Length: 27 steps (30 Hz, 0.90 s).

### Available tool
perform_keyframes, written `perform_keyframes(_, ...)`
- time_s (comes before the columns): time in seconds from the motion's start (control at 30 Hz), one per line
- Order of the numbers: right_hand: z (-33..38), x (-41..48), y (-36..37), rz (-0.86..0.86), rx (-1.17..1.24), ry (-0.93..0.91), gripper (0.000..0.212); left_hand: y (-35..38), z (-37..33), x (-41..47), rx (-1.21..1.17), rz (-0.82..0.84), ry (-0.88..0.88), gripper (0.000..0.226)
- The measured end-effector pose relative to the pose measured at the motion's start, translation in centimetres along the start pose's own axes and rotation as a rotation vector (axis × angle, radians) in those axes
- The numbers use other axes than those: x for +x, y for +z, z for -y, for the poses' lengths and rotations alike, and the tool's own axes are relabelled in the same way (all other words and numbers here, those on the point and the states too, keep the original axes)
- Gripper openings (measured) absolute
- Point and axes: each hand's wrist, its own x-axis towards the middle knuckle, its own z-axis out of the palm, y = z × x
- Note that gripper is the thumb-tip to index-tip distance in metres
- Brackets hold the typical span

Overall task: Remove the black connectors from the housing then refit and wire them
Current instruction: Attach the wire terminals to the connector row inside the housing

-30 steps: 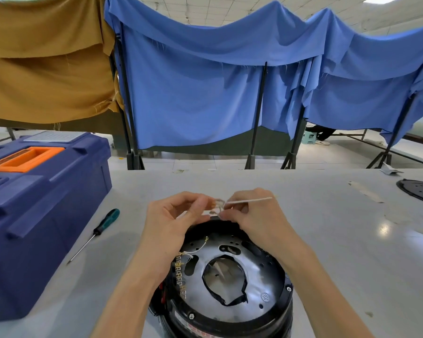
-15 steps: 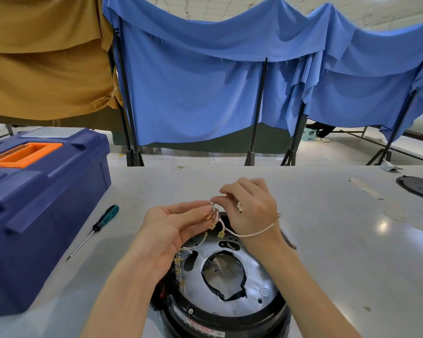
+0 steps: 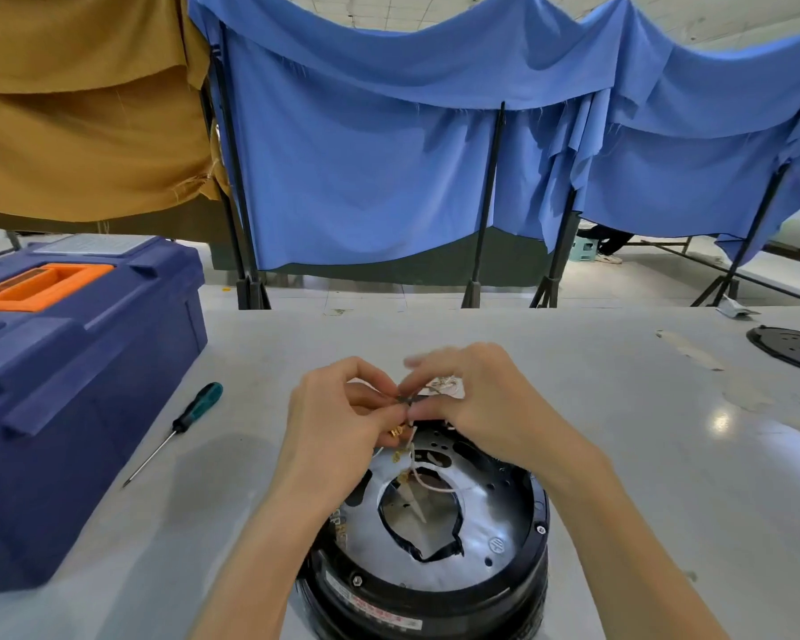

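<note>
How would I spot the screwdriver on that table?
Start at the big blue toolbox on the left of the table. Just right of it lies the screwdriver, the only slim tool there, with a teal-and-black handle and thin metal shaft.

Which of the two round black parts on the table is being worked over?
The deep housing nearest the camera: the left hand and right hand pinch a small dark part above it. The flat perforated disc lies apart, far right.
</note>
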Motion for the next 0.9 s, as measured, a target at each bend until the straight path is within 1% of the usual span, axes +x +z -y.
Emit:
perform_keyframes(0.1, 0.0, -0.1, 0.1, 0.005, 0.138, 0.026, 0.008, 0.2, -0.1, 0.0, 0.039, -0.024, 0.014, 0.019)
perform_keyframes(0.17, -0.1, -0.1, 0.0, -0.03, 0.201, 0.063, 0.008, 0.1, -0.1, -0.1, -0.011, 0.019, -0.032, 0.016)
perform_keyframes(0.23, -0.3, 0.0, -0.1, -0.054, 0.253, 0.113, 0.012, -0.3, -0.3, -0.1, -0.082, 0.091, -0.103, 0.025)
perform_keyframes(0.27, -0.4, 0.0, -0.1, -0.06, 0.277, 0.146, 0.015, -0.5, -0.3, -0.1, -0.087, 0.116, -0.124, 0.032)
perform_keyframes(0.3, -0.4, 0.0, 0.0, -0.059, 0.302, 0.179, 0.017, -0.7, -0.2, -0.1, -0.064, 0.129, -0.129, 0.033)
perform_keyframes(0.33, -0.4, 0.0, 0.2, -0.052, 0.331, 0.207, 0.018, -0.9, -0.2, -0.1, -0.032, 0.135, -0.125, 0.029)
perform_keyframes(0.4, -0.4, 0.1, 0.4, -0.034, 0.388, 0.247, 0.019, -0.8, 0.0, -0.1, -0.001, 0.131, -0.12, 0.012)
perform_keyframes(0.43, -0.4, 0.1, 0.6, -0.034, 0.412, 0.262, 0.02, -0.7, 0.1, -0.1, -0.002, 0.13, -0.12, 0.008)
perform_keyframes(0.57, -0.4, 0.4, 1.5, -0.112, 0.504, 0.331, 0.033, -0.2, 0.2, -0.2, -0.007, 0.153, -0.105, 0.009)
perform_keyframes(0.63, -0.4, 0.6, 1.9, -0.158, 0.566, 0.373, 0.034, 0.1, 0.1, -0.4, -0.007, 0.142, -0.085, 0.008)
perform_keyframes(0.7, -0.5, 0.6, 1.8, -0.165, 0.645, 0.405, 0.032, 0.4, 0.0, -0.5, -0.035, 0.13, -0.084, 0.007)
perform_keyframes(0.8, -0.8, 0.5, 0.7, -0.117, 0.758, 0.389, 0.027, -0.1, -0.5, -0.5, -0.114, 0.145, -0.117, 0.005)
perform_keyframes(0.87, -1.2, 0.3, -0.7, -0.131, 0.816, 0.373, 0.023, -1.1, -0.7, -0.3, -0.071, 0.127, -0.107, 0.004)
perform_keyframes(0.9, -1.4, 0.2, -1.4, -0.145, 0.832, 0.37, 0.021, -1.7, -0.7, -0.2, -0.004, 0.09, -0.094, 0.005)
